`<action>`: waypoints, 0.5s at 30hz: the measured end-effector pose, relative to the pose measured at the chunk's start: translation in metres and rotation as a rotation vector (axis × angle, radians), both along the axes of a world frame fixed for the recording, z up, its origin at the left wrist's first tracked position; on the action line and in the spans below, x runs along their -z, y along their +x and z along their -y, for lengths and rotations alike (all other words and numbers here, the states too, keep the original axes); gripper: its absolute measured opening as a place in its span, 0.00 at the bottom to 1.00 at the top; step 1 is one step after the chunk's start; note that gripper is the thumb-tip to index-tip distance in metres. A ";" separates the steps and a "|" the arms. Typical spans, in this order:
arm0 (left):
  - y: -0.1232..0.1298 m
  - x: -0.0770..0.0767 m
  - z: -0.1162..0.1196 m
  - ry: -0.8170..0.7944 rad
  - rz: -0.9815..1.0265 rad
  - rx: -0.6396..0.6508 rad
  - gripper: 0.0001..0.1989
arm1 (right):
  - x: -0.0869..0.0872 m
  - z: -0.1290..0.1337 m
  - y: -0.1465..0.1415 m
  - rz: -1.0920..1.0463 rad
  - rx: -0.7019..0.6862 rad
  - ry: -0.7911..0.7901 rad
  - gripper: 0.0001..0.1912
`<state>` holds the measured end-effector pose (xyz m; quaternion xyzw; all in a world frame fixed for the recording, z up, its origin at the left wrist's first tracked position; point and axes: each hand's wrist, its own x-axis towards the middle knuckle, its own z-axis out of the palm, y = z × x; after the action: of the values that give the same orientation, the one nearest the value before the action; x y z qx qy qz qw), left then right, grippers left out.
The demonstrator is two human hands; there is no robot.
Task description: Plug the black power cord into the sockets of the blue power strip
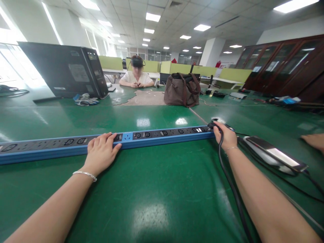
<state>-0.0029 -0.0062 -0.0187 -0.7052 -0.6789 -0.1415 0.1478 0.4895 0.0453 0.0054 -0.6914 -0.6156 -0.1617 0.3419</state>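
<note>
A long blue power strip with a dark row of sockets lies across the green table and runs out of view at the left. My left hand is laid over it just left of a light-blue socket, fingers on top and thumb at the front edge. At the strip's right end, my right hand is closed around a black plug. Its thick black cable hangs down toward the front. Fingers partly hide the plug, so I cannot tell whether it sits in a socket.
A black and silver device with cables lies at the right, with another person's hand beyond it. A computer tower, gloves and a brown bag stand farther back. Across the table sits a person.
</note>
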 end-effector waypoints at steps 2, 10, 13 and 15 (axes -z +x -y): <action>0.000 0.000 0.000 -0.001 0.003 -0.001 0.30 | -0.001 0.000 -0.001 0.002 0.002 -0.017 0.22; 0.000 0.000 0.000 0.000 0.005 -0.001 0.30 | -0.002 -0.003 0.003 -0.012 -0.021 -0.056 0.24; -0.001 0.001 -0.001 -0.003 0.009 -0.003 0.30 | 0.000 -0.004 0.006 -0.006 -0.021 -0.063 0.23; -0.001 0.001 -0.001 -0.004 0.005 -0.003 0.30 | 0.000 -0.003 0.007 -0.003 -0.017 -0.069 0.24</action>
<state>-0.0038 -0.0050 -0.0197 -0.7040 -0.6806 -0.1416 0.1451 0.4966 0.0488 0.0056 -0.6978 -0.6261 -0.1364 0.3201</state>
